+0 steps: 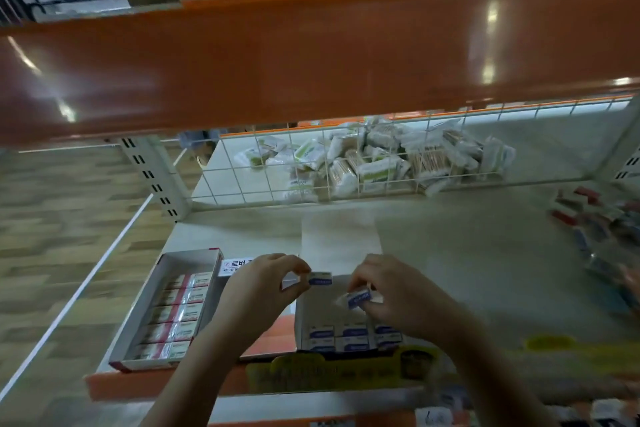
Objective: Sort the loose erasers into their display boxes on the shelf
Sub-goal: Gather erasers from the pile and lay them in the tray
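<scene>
Head view: our left hand (258,291) pinches one blue eraser (320,278) and our right hand (398,295) another blue-labelled eraser (358,299), both in a narrow grip above the blue display box (346,336) on the shelf (467,253); red box (169,312) alongside.

Loose erasers (595,218) blurred (right edge crops them).
</scene>
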Tool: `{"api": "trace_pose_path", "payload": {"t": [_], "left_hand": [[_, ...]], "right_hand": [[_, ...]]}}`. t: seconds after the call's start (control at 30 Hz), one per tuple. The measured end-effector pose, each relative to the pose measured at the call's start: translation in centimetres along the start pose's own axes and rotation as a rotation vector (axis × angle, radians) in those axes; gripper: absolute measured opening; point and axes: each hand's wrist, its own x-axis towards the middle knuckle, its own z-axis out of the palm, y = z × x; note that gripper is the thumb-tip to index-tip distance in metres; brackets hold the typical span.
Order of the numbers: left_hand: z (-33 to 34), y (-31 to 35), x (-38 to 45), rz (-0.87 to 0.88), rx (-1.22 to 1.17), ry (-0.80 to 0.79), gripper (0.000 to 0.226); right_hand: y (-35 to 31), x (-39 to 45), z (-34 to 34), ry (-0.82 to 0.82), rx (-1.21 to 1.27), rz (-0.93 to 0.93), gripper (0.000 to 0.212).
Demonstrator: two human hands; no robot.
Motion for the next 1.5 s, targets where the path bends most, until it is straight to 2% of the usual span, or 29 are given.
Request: {"api": "trace_pose_path", "payload": {"t": [0.2,0.47,0.63,0.87,1.0,1.2,1.5], "left_hand": [[0.2,-0.7,-0.4,0.049,-0.038,-0.001,0.021],[0.0,-1.0,-0.3,0.090,-0.030,-0.042,0.022],[-0.4,-0.7,-0.4,0.123,0.003,-0.038,0.022],[-0.8,0.2,0.4,0.184,0.163,-0.154,0.022],[-0.8,0.9,1.1,0.184,0.335,-0.229,0.024],[0.4,2.3,1.2,0.218,0.451,-0.262,0.016],[0.9,3.0,0.7,0.239,0.568,-0.291,0.017]], "right_hand": [[-0.9,0.4,2.6,-0.074,-0.089,0.126,0.011],[-1.2,0.3,3.2,0.027,-0.176,0.193,0.015],[-0.9,0.2,2.9,-0.010,-0.182,0.189,0.019],[-0.8,0.1,2.6,-0.007,-0.149,0.179,0.024],[-0.8,0.1,2.4,0.017,-0.117,0.167,0.024],[-0.9,0.2,2.4,0.002,-0.120,0.164,0.021],[-0.9,0.4,2.9,-0.019,-0.135,0.176,0.020]]}}
